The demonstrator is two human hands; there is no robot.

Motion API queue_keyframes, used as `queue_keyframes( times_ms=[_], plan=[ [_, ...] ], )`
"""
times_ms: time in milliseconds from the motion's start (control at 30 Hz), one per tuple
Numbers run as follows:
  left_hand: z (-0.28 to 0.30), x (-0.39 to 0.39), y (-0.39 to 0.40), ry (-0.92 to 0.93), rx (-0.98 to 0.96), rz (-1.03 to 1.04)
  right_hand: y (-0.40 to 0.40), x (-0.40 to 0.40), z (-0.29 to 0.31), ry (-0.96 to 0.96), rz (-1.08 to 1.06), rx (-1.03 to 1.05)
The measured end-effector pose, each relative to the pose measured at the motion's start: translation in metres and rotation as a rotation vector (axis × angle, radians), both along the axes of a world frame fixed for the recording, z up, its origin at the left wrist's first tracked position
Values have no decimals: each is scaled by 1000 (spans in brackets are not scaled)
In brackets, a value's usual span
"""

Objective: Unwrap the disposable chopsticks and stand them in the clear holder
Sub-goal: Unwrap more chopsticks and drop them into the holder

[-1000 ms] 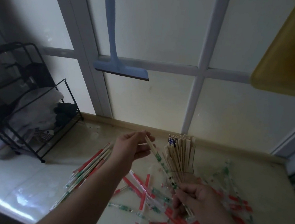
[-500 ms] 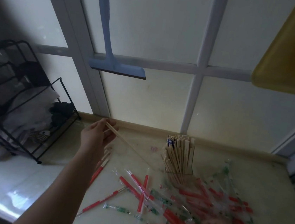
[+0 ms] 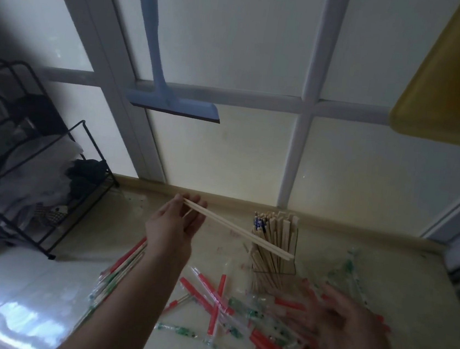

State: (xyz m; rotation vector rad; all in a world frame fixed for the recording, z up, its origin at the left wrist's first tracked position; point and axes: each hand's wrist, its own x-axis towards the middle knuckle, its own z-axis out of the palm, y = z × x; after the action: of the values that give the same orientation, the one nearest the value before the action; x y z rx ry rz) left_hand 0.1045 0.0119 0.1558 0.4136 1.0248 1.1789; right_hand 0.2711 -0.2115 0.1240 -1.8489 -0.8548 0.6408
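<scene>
Up over the worktop (image 3: 384,266), the left hand (image 3: 174,225) is raised with its forearm stretching in from the bottom edge, thumb and fingers pinching one end of a bare pair of chopsticks (image 3: 238,229). The pair slants down to the right, its free end crossing in front of the holder (image 3: 275,248) near the top, not yet inside. The holder stands close to the back edge, already packed with upright sticks. The right hand (image 3: 349,328) hovers low at the right over the wrappers (image 3: 236,312), fingers spread and loose, gripping nothing that can be seen.

That right hand is badly blurred, so whether its fingertips touch the wrappers cannot be told. The holder's clear walls are hard to make out apart from a thin outline at its base. A bundle of wrapped chopsticks (image 3: 124,265) lies partly hidden beneath the left forearm. A black rack (image 3: 36,181) at the left is cut off by the frame edge.

Half a second ago the left hand was further left with the pair aimed short of the holder; it has since swung right. The right hand, then at the bottom edge among the wrappers, has lifted and opened.
</scene>
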Motion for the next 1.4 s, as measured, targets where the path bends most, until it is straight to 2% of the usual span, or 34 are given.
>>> queue_keyframes(
  times_ms=[33, 100, 233, 267, 300, 367, 467, 567, 600, 700, 833, 900, 1100, 1300, 1400],
  plan=[
    [-1, 10, -8, -19, -7, -7, 10, -6, 7, 159, 20, 51],
    [-6, 28, -24, -58, -29, -6, 32, -16, 10, 339, -50, 284],
    [-17, 50, -51, -67, -48, 11, 52, -17, 15, 503, -267, 643],
    [-20, 52, -58, -55, -50, -11, 56, -16, 17, 558, -318, 681],
    [-24, 53, -65, -44, -49, -49, 59, -11, 18, 564, -353, 713],
    [-31, 52, -74, 5, -2, -142, 61, 7, 28, 440, -380, 732],
    [-42, 42, -76, 239, 259, -192, 60, 42, 37, 210, -337, 745],
    [-57, 34, -67, 641, 672, -195, 60, 70, 43, -80, -272, 651],
    [-61, 33, -65, 725, 779, -222, 63, 73, 45, -154, -257, 619],
    [-77, 34, -60, 861, 1017, -320, 77, 67, 41, -282, -174, 497],
    [-100, 31, -58, 943, 1214, -462, 100, 45, 7, -440, 41, 187],
    [-105, 32, -58, 953, 1266, -460, 110, 38, -15, -481, 117, 63],
    [-105, 39, -52, 942, 1269, -398, 122, 20, -51, -461, 156, -101],
    [-114, 35, -52, 880, 1282, -363, 108, 21, -61, -513, 138, -159],
    [-117, 19, -51, 869, 1326, -383, 93, 18, -46, -588, 51, -90]
  ],
)
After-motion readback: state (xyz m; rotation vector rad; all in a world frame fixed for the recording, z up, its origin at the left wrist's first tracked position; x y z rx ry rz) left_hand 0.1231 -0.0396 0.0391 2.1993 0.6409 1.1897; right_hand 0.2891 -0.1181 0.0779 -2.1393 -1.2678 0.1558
